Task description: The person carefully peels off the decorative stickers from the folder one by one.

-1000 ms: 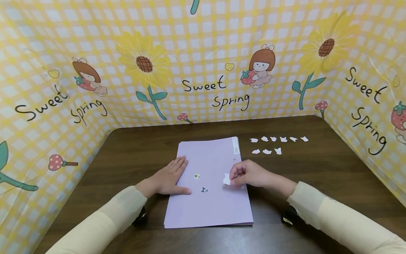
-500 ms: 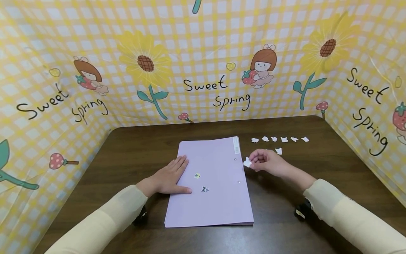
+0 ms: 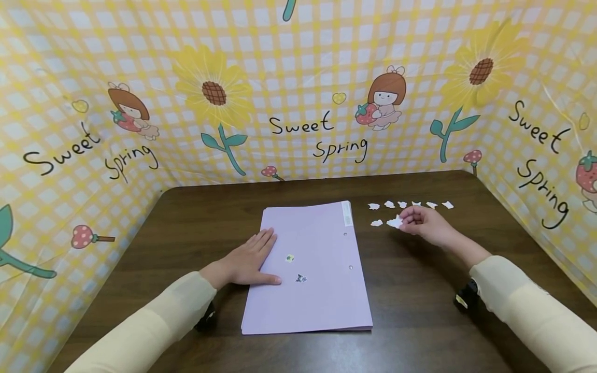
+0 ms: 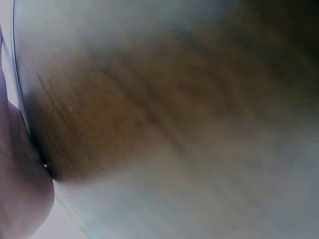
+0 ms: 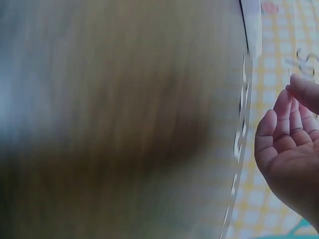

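Observation:
A lilac file folder (image 3: pixel 317 300) lies flat on the table, two small picture stickers (image 3: pixel 289 258) (image 3: pixel 300 278) on its cover. My left hand (image 3: pixel 249 262) rests on its left edge with fingers straight; the left wrist view catches only part of that hand (image 4: pixel 25 194). Over the small white paper cut-outs at the back right, my right hand (image 3: pixel 426 224) pinches one white cut-out (image 3: pixel 398 221) between thumb and fingertips. It seems to overlap another in the lower row. In the right wrist view the right hand's (image 5: pixel 294 144) thumb meets the forefinger; the cut-out hardly shows.
Several white cut-outs (image 3: pixel 374 206) form a row at the back right, one (image 3: pixel 376 223) below them; my hand partly covers this group. The folder bears a white label (image 3: pixel 346 213) and two metal eyelets. Printed cloth (image 3: pixel 298 77) walls the dark wooden table (image 3: pixel 196 217).
My right hand has carried the white cut-out off the folder, rightward and away from me, to the other cut-outs. The left hand has stayed on the folder.

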Demonstrator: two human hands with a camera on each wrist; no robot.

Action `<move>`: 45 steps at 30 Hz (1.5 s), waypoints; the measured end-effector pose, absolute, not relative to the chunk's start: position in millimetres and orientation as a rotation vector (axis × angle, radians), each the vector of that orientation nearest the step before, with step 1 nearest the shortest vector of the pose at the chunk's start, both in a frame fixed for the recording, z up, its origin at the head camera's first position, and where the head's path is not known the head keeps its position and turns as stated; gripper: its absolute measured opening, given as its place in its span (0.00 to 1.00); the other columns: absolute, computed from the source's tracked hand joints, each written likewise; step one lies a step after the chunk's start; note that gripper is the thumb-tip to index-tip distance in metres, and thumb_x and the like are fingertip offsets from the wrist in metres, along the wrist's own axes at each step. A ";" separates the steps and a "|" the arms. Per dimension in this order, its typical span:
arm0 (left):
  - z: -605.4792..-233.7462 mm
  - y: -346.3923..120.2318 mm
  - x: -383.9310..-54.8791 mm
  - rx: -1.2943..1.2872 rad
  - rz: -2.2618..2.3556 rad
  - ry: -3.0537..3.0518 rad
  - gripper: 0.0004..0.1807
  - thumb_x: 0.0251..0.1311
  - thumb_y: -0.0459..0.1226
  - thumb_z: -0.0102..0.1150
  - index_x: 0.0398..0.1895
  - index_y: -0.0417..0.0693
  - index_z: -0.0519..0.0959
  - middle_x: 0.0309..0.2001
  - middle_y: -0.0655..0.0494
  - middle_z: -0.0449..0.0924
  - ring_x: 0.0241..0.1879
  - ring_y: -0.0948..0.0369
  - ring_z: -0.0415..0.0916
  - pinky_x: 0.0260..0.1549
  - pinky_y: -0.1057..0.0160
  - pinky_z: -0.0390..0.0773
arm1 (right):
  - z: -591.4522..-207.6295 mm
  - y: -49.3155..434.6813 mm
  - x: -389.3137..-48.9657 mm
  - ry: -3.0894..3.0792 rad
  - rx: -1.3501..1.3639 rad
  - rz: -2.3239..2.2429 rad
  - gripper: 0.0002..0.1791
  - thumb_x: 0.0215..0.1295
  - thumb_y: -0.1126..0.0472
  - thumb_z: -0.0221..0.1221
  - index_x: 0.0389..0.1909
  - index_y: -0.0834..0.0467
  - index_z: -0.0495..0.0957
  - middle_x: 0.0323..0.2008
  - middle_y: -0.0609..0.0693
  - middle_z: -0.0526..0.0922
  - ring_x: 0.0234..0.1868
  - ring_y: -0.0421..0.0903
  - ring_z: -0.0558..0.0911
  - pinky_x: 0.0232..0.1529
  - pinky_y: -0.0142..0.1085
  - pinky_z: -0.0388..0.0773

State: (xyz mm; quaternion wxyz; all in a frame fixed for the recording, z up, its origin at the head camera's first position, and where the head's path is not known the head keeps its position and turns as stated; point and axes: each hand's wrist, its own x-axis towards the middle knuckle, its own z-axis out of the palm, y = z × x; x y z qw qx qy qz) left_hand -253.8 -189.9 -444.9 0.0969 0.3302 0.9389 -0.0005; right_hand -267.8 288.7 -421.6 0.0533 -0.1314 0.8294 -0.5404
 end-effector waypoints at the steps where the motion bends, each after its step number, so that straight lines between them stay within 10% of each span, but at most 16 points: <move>1: -445.1 -189.9 -253.7 0.980 -0.001 2.780 0.65 0.50 0.78 0.38 0.77 0.39 0.40 0.77 0.44 0.33 0.75 0.50 0.31 0.70 0.52 0.41 | -421.9 293.4 -269.0 2.534 -0.388 -1.631 0.18 0.63 0.70 0.63 0.49 0.75 0.70 0.35 0.55 0.78 0.35 0.38 0.77 0.36 0.30 0.78; 45: -450.4 -192.0 -255.1 0.963 0.029 2.791 0.65 0.49 0.79 0.39 0.77 0.41 0.39 0.77 0.46 0.32 0.75 0.53 0.29 0.70 0.53 0.40 | -426.8 346.7 -285.6 2.728 -0.248 -1.269 0.15 0.55 0.71 0.66 0.39 0.75 0.74 0.25 0.49 0.79 0.26 0.37 0.75 0.29 0.29 0.72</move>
